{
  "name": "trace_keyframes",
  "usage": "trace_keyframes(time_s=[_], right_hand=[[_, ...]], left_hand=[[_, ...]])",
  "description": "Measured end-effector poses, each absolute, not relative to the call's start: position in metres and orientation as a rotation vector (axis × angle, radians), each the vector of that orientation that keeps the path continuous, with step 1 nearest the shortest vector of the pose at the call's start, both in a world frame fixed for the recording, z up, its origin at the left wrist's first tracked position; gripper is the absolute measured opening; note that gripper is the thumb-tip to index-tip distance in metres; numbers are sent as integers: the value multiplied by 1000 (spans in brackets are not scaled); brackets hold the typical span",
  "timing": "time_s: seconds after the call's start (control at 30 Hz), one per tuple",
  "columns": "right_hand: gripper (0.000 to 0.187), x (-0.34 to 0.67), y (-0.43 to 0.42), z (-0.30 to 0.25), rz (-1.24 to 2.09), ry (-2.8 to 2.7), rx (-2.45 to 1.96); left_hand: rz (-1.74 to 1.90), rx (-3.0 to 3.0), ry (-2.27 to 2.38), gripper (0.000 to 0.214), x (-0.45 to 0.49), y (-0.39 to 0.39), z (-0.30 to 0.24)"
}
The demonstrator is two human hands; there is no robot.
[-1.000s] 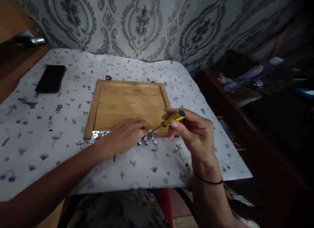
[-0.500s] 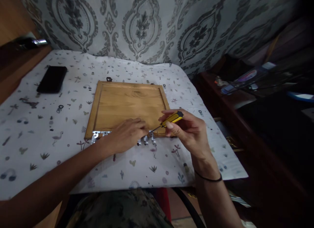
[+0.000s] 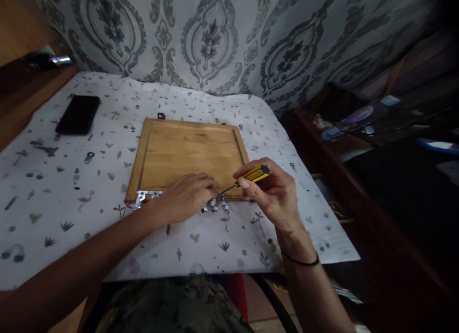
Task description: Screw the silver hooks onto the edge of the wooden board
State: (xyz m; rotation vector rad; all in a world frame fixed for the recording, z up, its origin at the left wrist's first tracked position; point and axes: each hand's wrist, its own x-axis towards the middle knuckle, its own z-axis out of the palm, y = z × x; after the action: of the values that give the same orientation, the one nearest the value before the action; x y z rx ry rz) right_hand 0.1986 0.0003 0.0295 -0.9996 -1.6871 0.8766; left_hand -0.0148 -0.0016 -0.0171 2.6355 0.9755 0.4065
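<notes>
A square wooden board [image 3: 186, 151] lies on the patterned tablecloth. Silver metal hooks [image 3: 214, 206] stick out along its near edge, with more [image 3: 143, 197] at the near left corner. My right hand [image 3: 272, 189] is closed around a yellow-and-black screwdriver [image 3: 249, 175], whose tip points down-left at the hook bracket near the board's right end. My left hand [image 3: 186, 195] rests curled on the board's near edge, its fingertips pressed on the bracket right beside the screwdriver tip.
A black phone [image 3: 78, 114] lies at the far left of the table. Small metal rings [image 3: 89, 156] are scattered on the cloth. A dark side table with clutter [image 3: 358, 120] stands to the right. A patterned wall rises behind.
My right hand with the screwdriver has shifted slightly left and lower in view, turning a little. My left hand stays on the bracket.
</notes>
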Motion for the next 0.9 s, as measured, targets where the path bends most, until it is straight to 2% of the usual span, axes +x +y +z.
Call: trace_keyframes(time_s=[0.2,0.43,0.63,0.8,0.9], right_hand=[[32,203,1,30,1036,-1720,-933],[33,196,3,17,776,-1594,-1008],[18,200,7,22,666,-1768,-977],[15,196,13,20,912,-1690,-812],[24,193,17,18,1124,-1570,-683]], left_hand=[[361,2662,1010,25,-13,-2,-16],[336,2651,1008,23,-13,-2,-13],[388,2673,1017,25,-13,-2,-16],[344,2681,1024,24,-12,-3,-16],[322,2669,1036,22,-12,-3,-15]])
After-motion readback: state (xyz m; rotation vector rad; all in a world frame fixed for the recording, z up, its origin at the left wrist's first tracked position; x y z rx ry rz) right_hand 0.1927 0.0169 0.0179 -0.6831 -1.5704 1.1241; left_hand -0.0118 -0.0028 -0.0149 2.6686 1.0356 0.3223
